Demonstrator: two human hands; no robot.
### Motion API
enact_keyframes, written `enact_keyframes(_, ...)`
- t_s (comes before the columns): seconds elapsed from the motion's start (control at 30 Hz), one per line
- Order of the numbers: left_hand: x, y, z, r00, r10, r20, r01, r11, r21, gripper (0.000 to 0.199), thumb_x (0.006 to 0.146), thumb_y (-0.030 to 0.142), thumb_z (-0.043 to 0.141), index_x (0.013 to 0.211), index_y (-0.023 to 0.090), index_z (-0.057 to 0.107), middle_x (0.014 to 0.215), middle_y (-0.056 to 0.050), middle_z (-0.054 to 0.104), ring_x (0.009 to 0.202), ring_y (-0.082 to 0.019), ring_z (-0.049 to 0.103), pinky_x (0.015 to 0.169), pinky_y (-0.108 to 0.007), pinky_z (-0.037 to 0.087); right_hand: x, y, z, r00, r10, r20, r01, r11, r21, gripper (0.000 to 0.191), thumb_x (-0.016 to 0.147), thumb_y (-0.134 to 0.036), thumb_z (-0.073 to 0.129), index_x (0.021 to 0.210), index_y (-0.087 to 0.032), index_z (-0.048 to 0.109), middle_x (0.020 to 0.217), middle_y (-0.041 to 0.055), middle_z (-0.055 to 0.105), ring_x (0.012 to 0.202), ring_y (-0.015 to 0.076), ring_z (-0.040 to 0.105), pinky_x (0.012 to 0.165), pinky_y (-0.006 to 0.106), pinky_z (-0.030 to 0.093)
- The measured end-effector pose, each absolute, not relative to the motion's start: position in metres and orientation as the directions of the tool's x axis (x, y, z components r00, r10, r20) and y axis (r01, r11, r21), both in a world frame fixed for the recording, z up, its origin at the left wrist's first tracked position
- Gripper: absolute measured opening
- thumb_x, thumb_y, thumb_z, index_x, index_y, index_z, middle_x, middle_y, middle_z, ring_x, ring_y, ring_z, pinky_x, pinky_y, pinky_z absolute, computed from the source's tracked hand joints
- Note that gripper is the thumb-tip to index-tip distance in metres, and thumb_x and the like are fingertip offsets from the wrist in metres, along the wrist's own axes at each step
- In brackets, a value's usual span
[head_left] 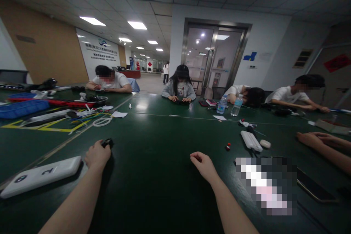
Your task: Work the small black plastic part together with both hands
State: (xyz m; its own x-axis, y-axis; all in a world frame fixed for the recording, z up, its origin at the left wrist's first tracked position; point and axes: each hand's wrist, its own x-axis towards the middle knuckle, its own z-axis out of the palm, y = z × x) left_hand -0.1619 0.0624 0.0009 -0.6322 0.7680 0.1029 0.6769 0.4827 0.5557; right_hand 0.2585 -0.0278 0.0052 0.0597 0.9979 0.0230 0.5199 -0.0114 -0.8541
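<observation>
My left hand [97, 155] rests on the dark green table mat [153, 186], its fingers closed on a small black object [108, 142] whose shape I cannot make out. Just left of that hand lies a white power bank [41, 175] marked with a 2. My right hand [203, 166] is loosely curled and holds nothing. To its right are a small red item [227, 146], a ribbed white case [251, 140] and a white oval piece [265, 143]. A blurred patch [265, 186] hides whatever lies at the lower right.
A co-worker's hand [318, 140] lies at the right edge, near a phone [314, 186]. Several people sit along the table. Water bottles [236, 105], a blue tray [23, 109] and tangled wires [93, 115] stand farther off. A glass door [212, 58] is behind.
</observation>
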Motion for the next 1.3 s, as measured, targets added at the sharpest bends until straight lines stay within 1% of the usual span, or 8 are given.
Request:
enact_keyframes(0.07, -0.1593, 0.0598, 0.0045, -0.648, 0.754, 0.110, 0.685, 0.514, 0.517, 0.053, 0.078, 0.039, 0.048, 0.127, 0.018, 0.050, 0.122, -0.021, 0.054, 0.113, -0.038, 0.050, 0.087, -0.049, 0.043, 0.2583, -0.0279, 0.0057, 0.054, 0.998, 0.025, 0.522, -0.007, -0.853, 0.021, 0.081, -0.030, 0.054, 0.096, -0.021, 0.065, 0.094, 0.0018, 0.066, 0.091, 0.0180, 0.061, 0.082, 0.032, 0.046)
enact_keyframes(0.13, -0.1575, 0.0580, 0.0072, -0.643, 0.758, 0.114, 0.698, 0.517, 0.496, 0.052, 0.078, 0.039, 0.048, 0.126, 0.019, 0.051, 0.120, -0.019, 0.056, 0.111, -0.036, 0.053, 0.085, -0.047, 0.045, 0.2580, -0.0284, 0.0067, 0.049, 0.999, 0.020, 0.522, -0.009, -0.853, 0.020, 0.082, -0.029, 0.054, 0.096, -0.021, 0.065, 0.096, 0.0019, 0.066, 0.092, 0.0180, 0.060, 0.083, 0.032, 0.046)
enact_keyframes(0.37, -0.1587, 0.0589, 0.0069, -0.641, 0.761, 0.106, 0.693, 0.513, 0.507, 0.057, 0.076, 0.038, 0.049, 0.128, 0.015, 0.050, 0.121, -0.022, 0.055, 0.110, -0.038, 0.052, 0.084, -0.048, 0.045, 0.2585, -0.0297, 0.0092, 0.051, 0.999, -0.004, 0.514, -0.030, -0.857, 0.020, 0.082, -0.029, 0.054, 0.097, -0.022, 0.065, 0.098, 0.0018, 0.065, 0.094, 0.0187, 0.060, 0.082, 0.032, 0.046)
enact_keyframes(0.57, -0.1601, 0.0600, 0.0054, -0.642, 0.759, 0.108, 0.695, 0.517, 0.501, 0.057, 0.075, 0.038, 0.050, 0.127, 0.016, 0.051, 0.118, -0.021, 0.057, 0.108, -0.037, 0.054, 0.082, -0.047, 0.045, 0.2575, -0.0306, 0.0102, 0.051, 0.999, 0.003, 0.510, -0.023, -0.860, 0.021, 0.082, -0.030, 0.054, 0.097, -0.022, 0.065, 0.097, 0.0021, 0.065, 0.092, 0.0189, 0.060, 0.082, 0.033, 0.047)
enact_keyframes(0.67, -0.1589, 0.0593, 0.0064, -0.650, 0.752, 0.108, 0.695, 0.531, 0.484, 0.056, 0.075, 0.040, 0.051, 0.126, 0.017, 0.052, 0.118, -0.020, 0.057, 0.108, -0.037, 0.054, 0.082, -0.046, 0.045, 0.2562, -0.0317, 0.0121, 0.053, 0.999, 0.003, 0.520, -0.025, -0.854, 0.021, 0.082, -0.029, 0.053, 0.097, -0.021, 0.065, 0.097, 0.0024, 0.065, 0.092, 0.0189, 0.060, 0.082, 0.034, 0.046)
enact_keyframes(0.87, -0.1564, 0.0573, 0.0077, -0.661, 0.744, 0.097, 0.693, 0.555, 0.460, 0.058, 0.075, 0.047, 0.051, 0.124, 0.015, 0.056, 0.118, -0.022, 0.055, 0.108, -0.037, 0.053, 0.083, -0.045, 0.045, 0.2564, -0.0325, 0.0130, 0.060, 0.998, -0.013, 0.521, -0.042, -0.853, 0.020, 0.083, -0.029, 0.053, 0.098, -0.021, 0.064, 0.101, 0.0022, 0.065, 0.096, 0.0188, 0.059, 0.084, 0.032, 0.046)
enact_keyframes(1.1, -0.1588, 0.0591, 0.0042, -0.659, 0.744, 0.106, 0.700, 0.556, 0.448, 0.058, 0.075, 0.048, 0.050, 0.122, 0.016, 0.058, 0.116, -0.023, 0.056, 0.107, -0.039, 0.053, 0.081, -0.047, 0.045, 0.2573, -0.0315, 0.0114, 0.048, 0.999, -0.001, 0.517, -0.026, -0.855, 0.020, 0.083, -0.029, 0.053, 0.098, -0.022, 0.065, 0.100, 0.0019, 0.065, 0.095, 0.0186, 0.060, 0.083, 0.032, 0.046)
enact_keyframes(1.3, -0.1580, 0.0590, 0.0041, -0.653, 0.749, 0.112, 0.712, 0.557, 0.428, 0.052, 0.077, 0.044, 0.046, 0.115, 0.012, 0.062, 0.115, -0.024, 0.056, 0.106, -0.040, 0.052, 0.078, -0.048, 0.045, 0.2572, -0.0317, 0.0116, 0.039, 0.999, 0.002, 0.521, -0.019, -0.853, 0.020, 0.083, -0.029, 0.053, 0.098, -0.022, 0.064, 0.099, 0.0018, 0.065, 0.094, 0.0181, 0.060, 0.083, 0.032, 0.046)
